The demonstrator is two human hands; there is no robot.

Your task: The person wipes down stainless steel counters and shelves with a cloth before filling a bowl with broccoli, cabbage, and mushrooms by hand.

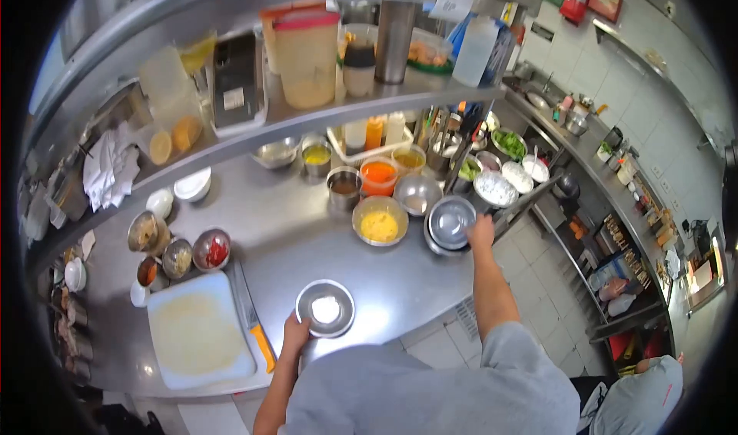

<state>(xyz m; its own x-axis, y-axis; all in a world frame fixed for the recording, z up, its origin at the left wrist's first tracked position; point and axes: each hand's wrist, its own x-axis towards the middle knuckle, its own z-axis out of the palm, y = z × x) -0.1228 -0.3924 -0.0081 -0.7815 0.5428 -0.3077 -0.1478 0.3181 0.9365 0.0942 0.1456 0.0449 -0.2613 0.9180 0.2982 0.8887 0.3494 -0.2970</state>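
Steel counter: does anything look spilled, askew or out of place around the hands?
No spill stands out. The one oddity is the knife, lying beside the cutting board with its orange handle close to the front edge of the counter, near the left hand; it might get knocked. The board also looks stained yellowish.

A steel desk [269, 243] spans the middle of the frame. On it lie a cutting board [196, 331] and knife [261, 346], lower left; a white-filled bowl [345, 319], lower centre; stacked bowls [452, 221], right of centre.
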